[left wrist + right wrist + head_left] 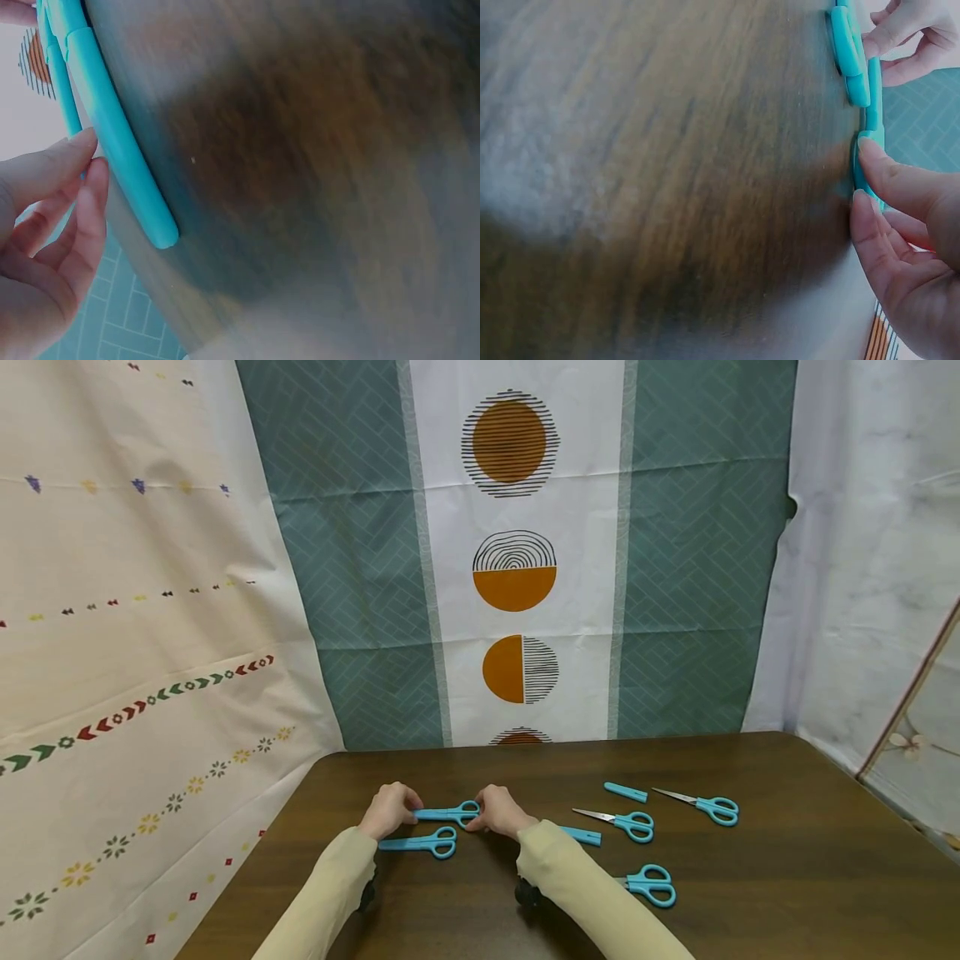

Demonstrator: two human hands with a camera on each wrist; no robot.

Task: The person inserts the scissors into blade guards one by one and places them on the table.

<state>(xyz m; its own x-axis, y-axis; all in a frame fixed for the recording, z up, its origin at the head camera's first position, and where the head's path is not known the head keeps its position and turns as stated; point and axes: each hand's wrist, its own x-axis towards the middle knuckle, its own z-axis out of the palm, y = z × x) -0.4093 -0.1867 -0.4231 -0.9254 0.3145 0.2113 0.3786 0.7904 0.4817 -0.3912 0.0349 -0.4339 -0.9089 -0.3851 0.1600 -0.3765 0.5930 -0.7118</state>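
Observation:
Between both hands lies a pair of turquoise scissors [442,815], its blades covered by a turquoise cap. My left hand [388,810] pinches the cap's end between thumb and fingers. At the opposite end, my right hand [501,812] pinches the finger loops; in the right wrist view, thumb and fingertips close on the loop [860,169]. Just nearer to me rests a second capped pair of scissors [441,842], parallel to the first. In the left wrist view its cap [120,142] runs past the left fingertips. My left wrist partly hides that cap's tip in the head view.
On the right of the wooden table [795,877] lie bare-bladed scissors [633,825], another bare pair [716,808] and a loose cap [626,792]. My right sleeve partly covers a second cap [582,836] and nearer scissors [652,887]. Patterned cloths hang behind and beside the table.

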